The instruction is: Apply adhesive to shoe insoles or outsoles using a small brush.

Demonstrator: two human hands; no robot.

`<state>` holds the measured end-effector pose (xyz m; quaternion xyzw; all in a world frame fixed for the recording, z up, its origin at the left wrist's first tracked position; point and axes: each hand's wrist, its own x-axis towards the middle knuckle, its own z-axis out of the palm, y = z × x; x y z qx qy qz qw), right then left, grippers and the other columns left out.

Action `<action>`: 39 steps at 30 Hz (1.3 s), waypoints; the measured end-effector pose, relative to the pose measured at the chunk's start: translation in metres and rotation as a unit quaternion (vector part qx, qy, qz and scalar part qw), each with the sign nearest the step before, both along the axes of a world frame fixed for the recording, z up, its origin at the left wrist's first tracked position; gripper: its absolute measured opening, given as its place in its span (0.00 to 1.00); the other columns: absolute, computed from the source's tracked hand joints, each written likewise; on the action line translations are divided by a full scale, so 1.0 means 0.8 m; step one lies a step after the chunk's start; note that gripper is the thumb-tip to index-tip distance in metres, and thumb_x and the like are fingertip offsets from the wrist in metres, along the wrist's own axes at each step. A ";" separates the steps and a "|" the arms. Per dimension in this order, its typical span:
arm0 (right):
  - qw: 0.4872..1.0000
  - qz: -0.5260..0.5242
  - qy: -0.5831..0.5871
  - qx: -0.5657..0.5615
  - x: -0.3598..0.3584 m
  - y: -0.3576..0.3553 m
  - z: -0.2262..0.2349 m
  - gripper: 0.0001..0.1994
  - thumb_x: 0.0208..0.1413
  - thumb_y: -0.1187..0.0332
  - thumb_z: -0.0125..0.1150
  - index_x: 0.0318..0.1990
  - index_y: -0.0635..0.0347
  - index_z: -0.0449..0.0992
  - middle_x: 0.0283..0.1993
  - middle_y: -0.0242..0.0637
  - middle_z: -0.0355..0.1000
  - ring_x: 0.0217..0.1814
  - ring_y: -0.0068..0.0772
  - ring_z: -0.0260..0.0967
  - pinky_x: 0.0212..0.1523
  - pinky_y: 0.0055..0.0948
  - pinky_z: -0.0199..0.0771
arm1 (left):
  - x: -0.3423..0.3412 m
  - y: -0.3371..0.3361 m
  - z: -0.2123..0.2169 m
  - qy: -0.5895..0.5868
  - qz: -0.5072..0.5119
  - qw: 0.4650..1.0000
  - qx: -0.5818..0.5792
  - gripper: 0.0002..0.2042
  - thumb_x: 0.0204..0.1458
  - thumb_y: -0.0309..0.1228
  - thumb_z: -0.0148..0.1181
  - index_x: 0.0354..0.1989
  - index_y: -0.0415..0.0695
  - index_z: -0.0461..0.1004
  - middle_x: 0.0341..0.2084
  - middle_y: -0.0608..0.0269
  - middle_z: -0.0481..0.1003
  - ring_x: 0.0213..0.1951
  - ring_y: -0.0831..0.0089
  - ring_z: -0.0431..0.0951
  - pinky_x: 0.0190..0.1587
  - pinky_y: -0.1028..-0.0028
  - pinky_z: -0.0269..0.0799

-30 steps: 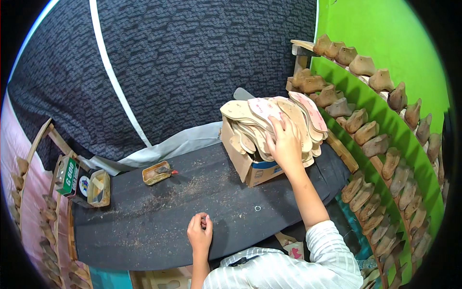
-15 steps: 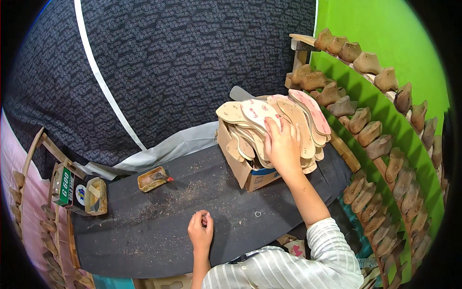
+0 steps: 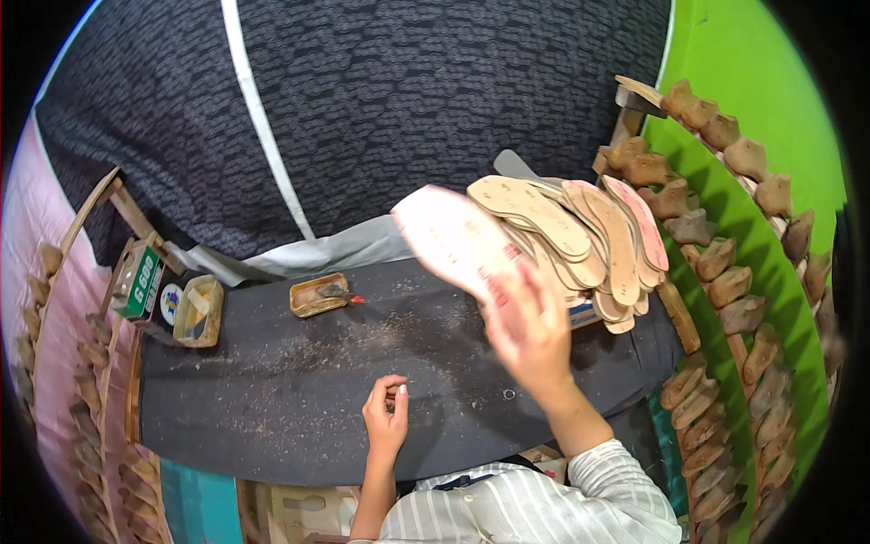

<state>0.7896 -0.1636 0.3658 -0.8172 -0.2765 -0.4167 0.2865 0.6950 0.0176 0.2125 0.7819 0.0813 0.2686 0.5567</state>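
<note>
My right hand point(image 3: 530, 340) holds a white insole point(image 3: 453, 240) with red print by its near end, the fingers wrapped round it. The insole is lifted above the table, its wide end pointing to the far left, and its edges are a little blurred. Behind it, a large pile of tan and white insoles point(image 3: 544, 218) spreads out at the right; the held insole and my hand hide most of the box under the pile. My left hand point(image 3: 387, 412) hovers over or rests on the table's near side, fingers curled in, with nothing visible in them.
The dark cloth-covered table point(image 3: 299, 417) is strewn with small scraps. A shallow tray point(image 3: 313, 299) with a red-tipped tool lies in its middle; a yellowish container point(image 3: 198, 317) stands beside a green box point(image 3: 140, 286) at the left. Racks of wooden shoe lasts point(image 3: 725, 272) line both sides.
My right hand has taken the white insole off the pile and brought it nearer and to the left. My left hand stays curled in about the same place. The view has shifted slightly.
</note>
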 end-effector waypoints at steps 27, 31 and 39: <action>0.934 0.262 0.239 0.050 -0.092 0.271 -0.122 0.18 0.44 0.70 0.62 0.47 0.55 0.71 0.52 0.44 0.64 0.56 0.48 0.60 0.58 0.41 0.59 | -0.063 0.242 -0.027 -0.081 -0.060 0.836 -0.540 0.46 0.47 0.71 0.19 0.51 0.39 0.63 0.37 0.51 0.73 0.29 0.65 0.74 0.32 0.67 0.72; 0.968 0.110 0.194 0.119 -0.022 0.260 -0.133 0.30 0.44 0.73 0.62 0.58 0.56 0.59 0.55 0.45 0.59 0.55 0.44 0.59 0.55 0.40 0.61 | -0.056 0.259 -0.044 -0.041 -0.087 0.821 -0.563 0.48 0.44 0.73 0.18 0.51 0.39 0.62 0.36 0.50 0.73 0.25 0.65 0.73 0.28 0.67 0.72; 0.774 0.213 0.477 0.357 0.061 0.276 -0.213 0.29 0.49 0.74 0.62 0.59 0.58 0.59 0.49 0.39 0.63 0.44 0.24 0.65 0.44 0.21 0.68 | -0.052 0.257 -0.054 -0.035 -0.117 0.820 -0.560 0.47 0.43 0.74 0.18 0.50 0.42 0.62 0.34 0.51 0.72 0.22 0.65 0.71 0.25 0.68 0.70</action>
